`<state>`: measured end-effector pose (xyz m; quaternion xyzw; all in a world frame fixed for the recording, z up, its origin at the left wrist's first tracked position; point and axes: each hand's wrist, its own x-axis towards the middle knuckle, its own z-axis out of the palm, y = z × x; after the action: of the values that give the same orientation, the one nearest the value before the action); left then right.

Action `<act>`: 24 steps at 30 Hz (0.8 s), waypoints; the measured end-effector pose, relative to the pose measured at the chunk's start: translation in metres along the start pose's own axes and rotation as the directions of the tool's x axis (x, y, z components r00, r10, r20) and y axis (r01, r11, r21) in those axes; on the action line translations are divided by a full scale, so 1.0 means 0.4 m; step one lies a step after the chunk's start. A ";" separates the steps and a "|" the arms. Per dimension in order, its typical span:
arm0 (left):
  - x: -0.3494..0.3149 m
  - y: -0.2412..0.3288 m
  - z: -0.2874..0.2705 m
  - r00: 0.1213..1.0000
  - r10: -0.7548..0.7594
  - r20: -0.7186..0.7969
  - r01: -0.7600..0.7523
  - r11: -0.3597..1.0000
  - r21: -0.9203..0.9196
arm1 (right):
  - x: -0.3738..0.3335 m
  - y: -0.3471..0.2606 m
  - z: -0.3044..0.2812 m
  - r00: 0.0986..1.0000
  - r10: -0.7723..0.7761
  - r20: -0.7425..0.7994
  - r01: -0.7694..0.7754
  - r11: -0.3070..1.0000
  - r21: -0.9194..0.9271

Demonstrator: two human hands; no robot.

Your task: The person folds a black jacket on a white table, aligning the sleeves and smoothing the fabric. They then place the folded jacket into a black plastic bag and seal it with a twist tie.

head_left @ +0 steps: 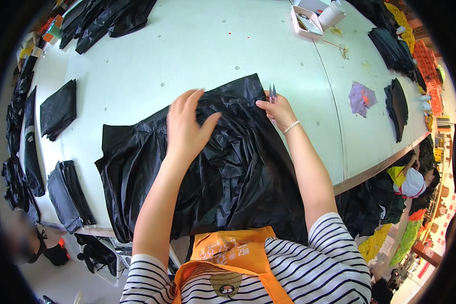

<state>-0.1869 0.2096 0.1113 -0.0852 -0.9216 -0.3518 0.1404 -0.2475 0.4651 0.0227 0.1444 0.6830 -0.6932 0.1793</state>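
A black, shiny garment [228,152] with gathered folds lies across the table in front of me, and its near part hangs over the edge. My left hand [187,124] is over its upper middle, thumb stretched away from the fingers, with nothing held. At the garment's upper right corner is my right hand [278,109], its thumb on the black fabric. The same hand holds a pair of thread snips [272,92], blades pointing away from me. Its fingers under the cloth are partly hidden.
Folded black pieces [68,195] lie on the left, with more black garments [111,23] at the far left. A pink tray [307,24] and a white cone [332,15] stand at the far right. Nearer are a purple cloth [362,99] and a folded black stack [396,109].
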 end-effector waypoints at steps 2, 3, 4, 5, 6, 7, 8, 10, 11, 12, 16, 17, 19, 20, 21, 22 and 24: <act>0.084 0.020 0.093 0.998 -0.005 0.069 0.008 0.999 -0.039 | -0.028 -0.050 0.007 0.984 -0.174 0.033 0.177 0.975 -0.135; 0.124 0.026 0.130 0.995 -0.023 0.100 0.029 0.998 -0.062 | -0.039 -0.078 -0.001 0.978 -0.184 0.102 0.197 0.971 -0.138; 0.160 0.031 0.158 0.990 -0.009 0.144 0.020 0.997 -0.075 | -0.050 -0.104 -0.009 0.967 -0.191 0.170 0.216 0.967 -0.138; 0.189 0.033 0.180 0.982 -0.018 0.188 0.043 0.990 -0.131 | -0.061 -0.132 -0.013 0.951 -0.199 0.239 0.236 0.962 -0.137; 0.214 0.042 0.193 0.942 -0.129 0.310 0.199 0.958 -0.207 | -0.075 -0.166 -0.021 0.947 -0.190 0.260 0.244 0.949 -0.198; 0.240 0.057 0.196 0.873 -0.223 0.435 0.358 0.897 -0.260 | -0.079 -0.184 -0.032 0.932 -0.229 0.281 0.281 0.946 -0.163; 0.270 0.057 0.171 0.738 -0.124 0.663 0.463 0.808 -0.363 | -0.080 -0.196 -0.040 0.915 -0.268 0.302 0.317 0.940 -0.127; 0.268 0.079 0.151 0.701 -0.172 0.692 0.555 0.741 -0.378 | -0.074 -0.202 -0.054 0.892 -0.316 0.323 0.340 0.940 -0.019; 0.266 0.083 0.146 0.665 -0.242 0.706 0.622 0.704 -0.344 | -0.071 -0.209 -0.061 0.902 -0.290 0.319 0.311 0.950 -0.016; 0.259 0.095 0.145 0.684 -0.243 0.687 0.622 0.687 -0.376 | -0.072 -0.220 -0.067 0.912 -0.260 0.316 0.278 0.960 -0.013; 0.231 0.109 0.146 0.753 -0.251 0.608 0.592 0.660 -0.462 | -0.039 -0.206 -0.062 0.917 -0.238 0.320 0.283 0.954 -0.101; 0.223 0.107 0.145 0.769 -0.250 0.589 0.578 0.665 -0.473 | -0.034 -0.201 -0.057 0.911 -0.241 0.336 0.289 0.952 -0.100; 0.219 0.122 0.135 0.761 -0.275 0.587 0.585 0.683 -0.438 | -0.028 -0.198 -0.059 0.923 -0.195 0.333 0.198 0.980 0.023; 0.217 0.129 0.130 0.757 -0.286 0.587 0.587 0.692 -0.420 | -0.026 -0.197 -0.061 0.928 -0.171 0.332 0.152 0.985 0.085; 0.209 0.133 0.127 0.766 -0.305 0.566 0.583 0.701 -0.411 | -0.024 -0.195 -0.065 0.928 -0.190 0.320 0.175 0.982 0.073; 0.200 0.137 0.125 0.774 -0.322 0.546 0.578 0.711 -0.401 | -0.021 -0.193 -0.069 0.929 -0.208 0.307 0.199 0.978 0.061; 0.187 0.136 0.128 0.801 -0.334 0.497 0.554 0.728 -0.403 | -0.018 -0.180 -0.080 0.919 -0.231 0.320 0.230 0.972 0.041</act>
<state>-0.2539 0.2886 0.1327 0.0392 -0.7884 -0.5910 -0.1660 -0.2745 0.4978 0.0898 -0.0520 0.6558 -0.7246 0.2055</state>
